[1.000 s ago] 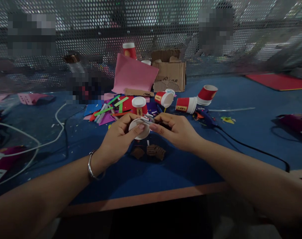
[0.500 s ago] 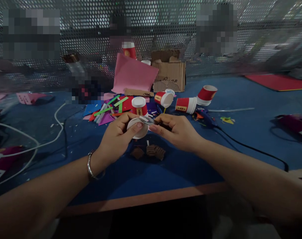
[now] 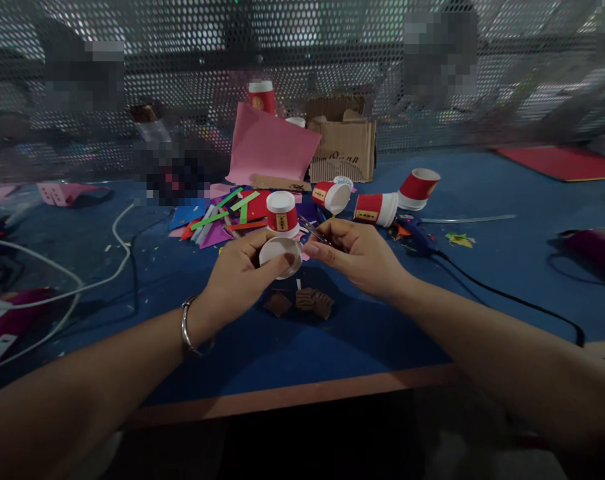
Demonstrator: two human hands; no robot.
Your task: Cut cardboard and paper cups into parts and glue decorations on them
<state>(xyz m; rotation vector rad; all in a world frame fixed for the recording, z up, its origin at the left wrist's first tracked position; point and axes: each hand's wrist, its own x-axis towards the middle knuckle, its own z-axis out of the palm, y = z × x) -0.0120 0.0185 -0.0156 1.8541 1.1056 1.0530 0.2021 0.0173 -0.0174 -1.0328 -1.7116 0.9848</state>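
My left hand (image 3: 245, 270) pinches a shallow round white piece (image 3: 272, 248), which looks like the cut-off end of a paper cup, its thumb pressed inside. My right hand (image 3: 360, 257) is closed around scissors (image 3: 318, 233), the metal blades pointing up and left beyond the white piece. Most of the handles is hidden in my fingers. Just behind my hands stands a red and white paper cup (image 3: 281, 215), upside down. Brown corrugated cardboard scraps (image 3: 315, 302) lie on the table below them.
Colored paper strips (image 3: 217, 217) are heaped behind my left hand. More paper cups (image 3: 375, 209) lie to the right, beside a blue glue gun (image 3: 417, 237) with a black cord. A cardboard box (image 3: 342, 150) and a pink sheet (image 3: 270, 147) stand behind. White cables (image 3: 117, 233) cross the left side.
The scissor blades have moved off the white piece's rim to its upper right. My left hand has tilted the white piece, so more of its inside shows.
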